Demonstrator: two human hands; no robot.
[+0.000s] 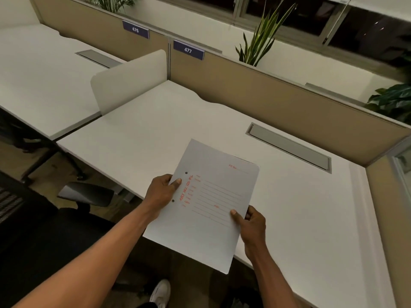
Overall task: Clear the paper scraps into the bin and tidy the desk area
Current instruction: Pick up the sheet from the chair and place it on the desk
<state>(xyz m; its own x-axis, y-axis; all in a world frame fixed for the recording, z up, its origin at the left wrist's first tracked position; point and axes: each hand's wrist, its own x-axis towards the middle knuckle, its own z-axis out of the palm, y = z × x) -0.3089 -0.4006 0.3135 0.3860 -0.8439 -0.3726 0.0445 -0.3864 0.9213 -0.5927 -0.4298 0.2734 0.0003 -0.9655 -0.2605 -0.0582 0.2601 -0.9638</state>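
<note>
From the head camera, we hold a white file folder [200, 205] printed in red, partly over the near edge of the white desk [300, 207] and partly out past it, lifted rather than lying flat. Our left hand [161, 194] pinches its punched left edge, thumb on top; our right hand [251, 223] is clamped on the right edge lower down, thumb on the cover. We judge it light, thin card, fairly stiff yet prone to bend or fan open, and smooth enough to slip, so opposite edges suit it best. No scraps or bin are in view.
</note>
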